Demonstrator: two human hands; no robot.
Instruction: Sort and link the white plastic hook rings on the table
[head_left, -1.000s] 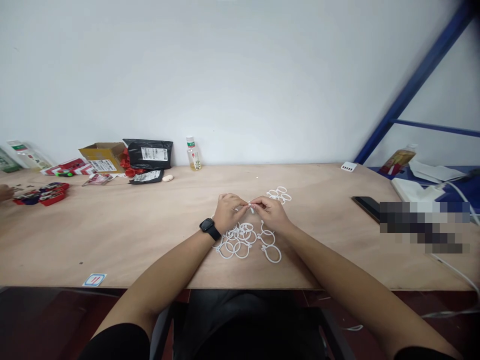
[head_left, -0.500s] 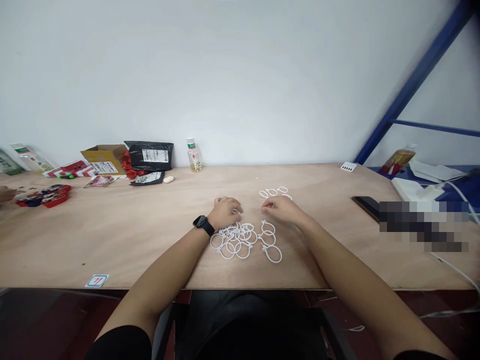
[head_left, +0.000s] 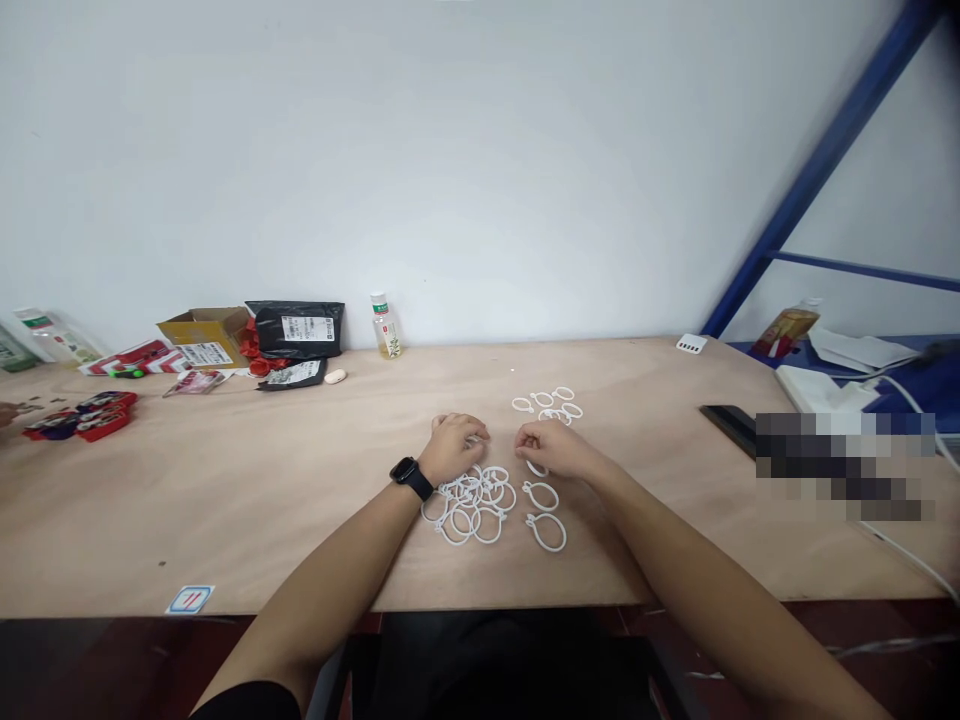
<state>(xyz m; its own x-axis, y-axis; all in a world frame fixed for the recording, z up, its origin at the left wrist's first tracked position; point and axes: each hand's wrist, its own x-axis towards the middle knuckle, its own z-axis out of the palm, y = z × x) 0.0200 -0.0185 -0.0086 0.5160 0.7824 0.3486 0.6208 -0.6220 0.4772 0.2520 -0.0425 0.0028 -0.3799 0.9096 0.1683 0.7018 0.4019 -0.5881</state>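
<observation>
My left hand (head_left: pixel 455 446), wearing a black watch, rests at the far edge of a pile of white plastic curtain rings (head_left: pixel 466 518). Its fingers are curled, and a bit of white ring shows between them. My right hand (head_left: pixel 553 446) is closed in a pinch over a curtain ring (head_left: pixel 536 468), whose lower rim shows under the fingers; their contact is partly hidden. Two loose rings lie nearer me, one at mid distance (head_left: pixel 541 496) and one closest (head_left: pixel 546 533). Beyond my right hand lies a small group of similar rings (head_left: pixel 543 399).
At the back stand a bottle (head_left: pixel 386 326), a black parcel bag (head_left: pixel 300 328) and a cardboard box (head_left: pixel 202 338). Red items (head_left: pixel 105 415) lie at left near another person's hand (head_left: pixel 7 412). A dark phone (head_left: pixel 727 428) and a white charger (head_left: pixel 691 343) are at right.
My right hand has come slightly left and toward me, onto the farthest ring of the near column. My left hand stays by the pile. The whole view has tilted up a little.
</observation>
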